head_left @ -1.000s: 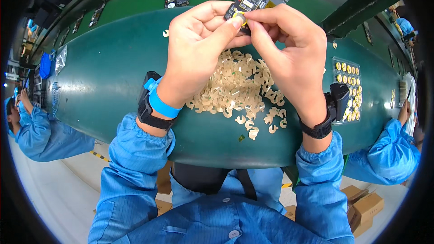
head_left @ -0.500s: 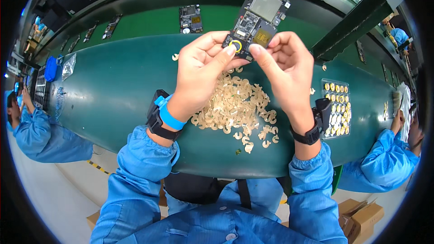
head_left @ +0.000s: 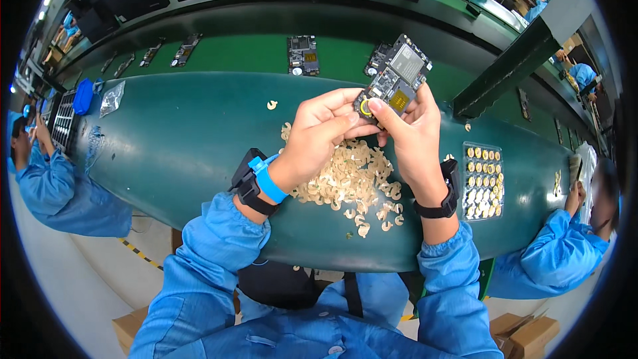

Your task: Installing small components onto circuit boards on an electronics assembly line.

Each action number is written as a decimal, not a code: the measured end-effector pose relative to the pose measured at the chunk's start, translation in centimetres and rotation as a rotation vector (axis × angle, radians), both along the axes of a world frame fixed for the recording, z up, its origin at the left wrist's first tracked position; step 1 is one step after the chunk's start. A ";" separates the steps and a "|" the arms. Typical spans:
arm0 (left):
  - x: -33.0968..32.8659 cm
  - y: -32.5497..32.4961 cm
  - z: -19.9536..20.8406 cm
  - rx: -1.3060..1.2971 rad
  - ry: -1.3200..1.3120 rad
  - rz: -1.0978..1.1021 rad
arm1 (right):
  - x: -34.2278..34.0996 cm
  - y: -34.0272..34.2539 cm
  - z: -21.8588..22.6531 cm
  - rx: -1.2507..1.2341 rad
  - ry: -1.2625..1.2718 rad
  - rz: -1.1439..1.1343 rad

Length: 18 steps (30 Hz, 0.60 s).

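The circuit board point(head_left: 392, 82) is a flat, narrow black slab with a smooth silver-grey metal plate at its far end, a dull gold square lower down and fine, knobbly components between. Near its close end sits a thin yellow ring point(head_left: 365, 108), partly covered by the thumb, so how it is seated is hard to make out. Below lies a loose heap of pale tan, papery pieces point(head_left: 347, 174), C-shaped and thin, on a smooth green work surface point(head_left: 186, 139). To the right, a clear plastic tray point(head_left: 502, 189) holds rows of round gold and silver discs. More boards point(head_left: 304, 56) lie along the green strip behind, and a thick dark green beam point(head_left: 502, 73) slants down just right of the work. At the left are a blue pouch point(head_left: 83, 96) and a crinkled clear bag point(head_left: 111, 98). The board is held tilted above the heap: the left hand point(head_left: 323, 127) closes thumb and fingers at its lower left corner, and the right hand point(head_left: 415, 129) grips its right side, thumb on the face beside the ring, fingers curled behind
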<state>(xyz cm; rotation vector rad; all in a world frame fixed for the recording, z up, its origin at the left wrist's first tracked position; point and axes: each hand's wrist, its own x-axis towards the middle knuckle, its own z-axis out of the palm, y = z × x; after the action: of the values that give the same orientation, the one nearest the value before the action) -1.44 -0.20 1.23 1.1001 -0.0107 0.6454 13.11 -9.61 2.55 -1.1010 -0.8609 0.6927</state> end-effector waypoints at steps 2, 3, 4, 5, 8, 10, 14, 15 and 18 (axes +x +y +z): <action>-0.1 0.0 0.0 -0.005 -0.022 -0.022 | 0.0 0.0 0.1 -0.006 0.003 0.012; -0.2 0.0 0.0 -0.005 -0.019 -0.015 | 0.0 0.0 0.2 -0.015 0.002 0.019; -0.1 0.0 0.2 -0.006 -0.017 -0.011 | 0.1 0.0 0.4 -0.025 0.000 0.022; -0.1 0.0 0.1 -0.002 -0.021 -0.013 | 0.2 0.0 0.4 -0.022 -0.005 0.020; 0.2 0.2 -0.5 0.054 0.052 0.093 | 0.6 0.4 -0.6 -0.064 -0.036 0.063; 0.3 0.1 -0.5 0.042 0.133 0.188 | 0.7 0.5 -0.9 -0.027 -0.024 0.059; 0.7 0.7 -0.9 0.056 0.173 0.203 | 1.2 0.2 -0.9 0.004 -0.108 -0.018; 1.0 0.7 -1.1 0.066 0.189 0.242 | 1.3 0.2 -1.0 0.018 -0.122 -0.014; 0.5 1.7 -2.5 0.126 0.221 0.355 | 1.5 -1.8 0.6 0.021 -0.690 -0.157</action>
<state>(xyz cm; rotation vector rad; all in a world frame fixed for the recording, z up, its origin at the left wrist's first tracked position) -0.99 1.49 -1.29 1.3040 0.3448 0.8445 14.59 -11.37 3.14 -1.3958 -1.3387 0.1564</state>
